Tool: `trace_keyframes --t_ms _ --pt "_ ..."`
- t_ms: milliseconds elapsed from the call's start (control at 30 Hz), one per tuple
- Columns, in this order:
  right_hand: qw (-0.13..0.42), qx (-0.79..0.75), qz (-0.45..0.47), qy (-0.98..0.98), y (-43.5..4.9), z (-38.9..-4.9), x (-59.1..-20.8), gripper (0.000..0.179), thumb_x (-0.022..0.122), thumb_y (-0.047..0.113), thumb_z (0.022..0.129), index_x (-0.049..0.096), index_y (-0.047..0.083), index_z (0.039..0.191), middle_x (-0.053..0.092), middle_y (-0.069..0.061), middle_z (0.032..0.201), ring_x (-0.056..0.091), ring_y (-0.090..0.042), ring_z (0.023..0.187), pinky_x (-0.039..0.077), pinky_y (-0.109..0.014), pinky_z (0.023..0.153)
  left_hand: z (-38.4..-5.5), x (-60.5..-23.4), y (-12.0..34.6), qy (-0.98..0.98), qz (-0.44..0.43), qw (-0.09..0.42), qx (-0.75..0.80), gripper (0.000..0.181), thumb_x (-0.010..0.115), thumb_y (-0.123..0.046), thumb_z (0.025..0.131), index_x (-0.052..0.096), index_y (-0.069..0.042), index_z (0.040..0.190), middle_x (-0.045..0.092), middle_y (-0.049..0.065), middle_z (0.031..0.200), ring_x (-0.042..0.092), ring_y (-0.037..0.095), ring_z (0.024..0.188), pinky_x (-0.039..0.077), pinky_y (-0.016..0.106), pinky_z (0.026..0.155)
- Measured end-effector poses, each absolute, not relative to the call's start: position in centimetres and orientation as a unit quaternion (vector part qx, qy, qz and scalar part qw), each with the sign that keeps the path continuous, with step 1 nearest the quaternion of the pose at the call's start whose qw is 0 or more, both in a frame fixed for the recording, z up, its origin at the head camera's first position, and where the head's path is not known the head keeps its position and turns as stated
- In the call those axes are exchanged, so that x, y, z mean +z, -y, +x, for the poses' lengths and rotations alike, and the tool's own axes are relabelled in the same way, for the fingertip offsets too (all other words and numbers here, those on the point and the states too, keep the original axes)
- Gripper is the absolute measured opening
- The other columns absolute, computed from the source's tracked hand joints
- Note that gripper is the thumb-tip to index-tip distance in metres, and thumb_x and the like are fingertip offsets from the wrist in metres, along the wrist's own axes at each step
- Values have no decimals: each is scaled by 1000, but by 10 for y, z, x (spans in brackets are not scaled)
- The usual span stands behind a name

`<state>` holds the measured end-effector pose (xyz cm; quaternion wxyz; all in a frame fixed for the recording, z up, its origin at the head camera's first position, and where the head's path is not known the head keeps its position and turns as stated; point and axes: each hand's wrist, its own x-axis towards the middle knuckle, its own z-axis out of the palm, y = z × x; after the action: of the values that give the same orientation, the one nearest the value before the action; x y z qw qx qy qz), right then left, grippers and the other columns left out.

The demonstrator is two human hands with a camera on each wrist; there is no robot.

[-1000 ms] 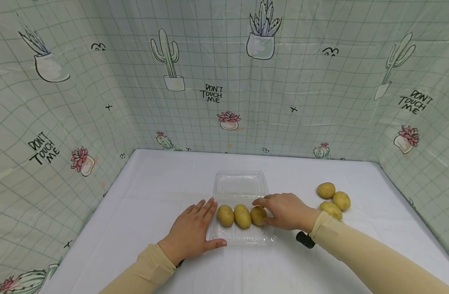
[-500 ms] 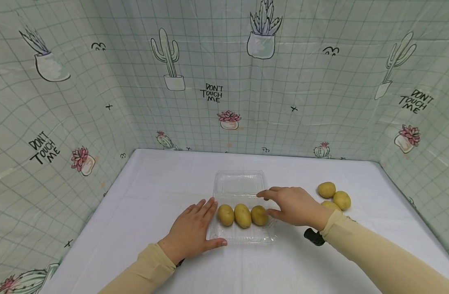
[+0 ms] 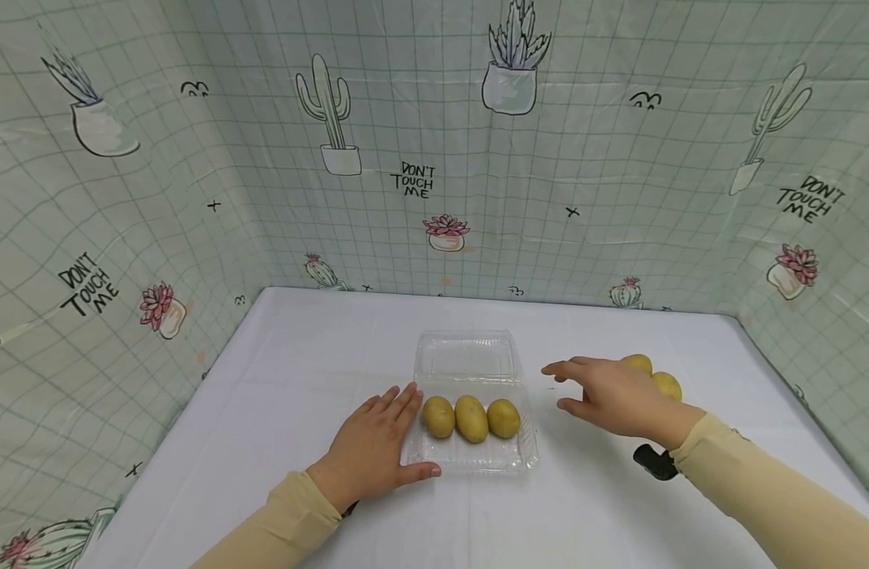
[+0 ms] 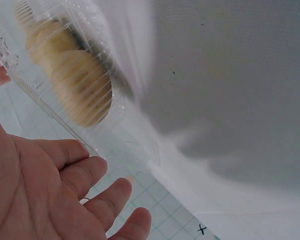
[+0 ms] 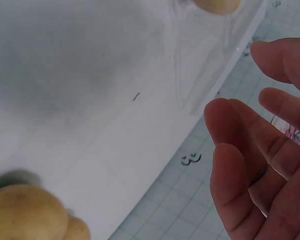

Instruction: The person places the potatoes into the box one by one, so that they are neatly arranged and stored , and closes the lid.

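Three potatoes (image 3: 471, 419) lie side by side in the base of a clear plastic clamshell box (image 3: 470, 458), whose lid (image 3: 466, 356) is folded back away from the person. My left hand (image 3: 377, 442) rests at the box's left edge with its fingers straight and thumb spread along the near corner. In the left wrist view the potatoes (image 4: 82, 87) show through the ribbed plastic wall. To the right of the box my right hand (image 3: 612, 395) hovers with nothing in it, fingers loosely bent. It partly covers a group of loose potatoes (image 3: 666, 386).
The box stands on a white-covered table (image 3: 320, 340). A patterned cloth (image 3: 505, 174) with cactus drawings surrounds the table at the back and both sides. In the right wrist view, loose potatoes (image 5: 27, 212) lie at the lower left.
My right hand has let go of the rightmost potato in the box and moved right, toward the loose potatoes. My left hand has stayed at the box's edge.
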<state>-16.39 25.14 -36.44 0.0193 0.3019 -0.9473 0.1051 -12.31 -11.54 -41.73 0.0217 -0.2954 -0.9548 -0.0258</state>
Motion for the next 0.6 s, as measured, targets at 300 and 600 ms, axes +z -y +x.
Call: trace_keyframes --t_ms 300,600 --pt "44 82 263 960 -284 -155 -365 43 79 24 86 65 23 126 68 9 107 46 1 66 42 -25 52 -122 -418 116 952 -304 40 -25 104 44 -81 86 39 0 152 36 14 157 37 34 141 34 48 111" --pt "33 101 250 963 -314 -150 -370 42 77 19 87 64 19 127 67 2 110 55 9 67 44 -26 55 -122 -417 115 952 -302 34 -24 104 43 -81 87 38 0 152 35 15 157 36 34 141 34 49 111"
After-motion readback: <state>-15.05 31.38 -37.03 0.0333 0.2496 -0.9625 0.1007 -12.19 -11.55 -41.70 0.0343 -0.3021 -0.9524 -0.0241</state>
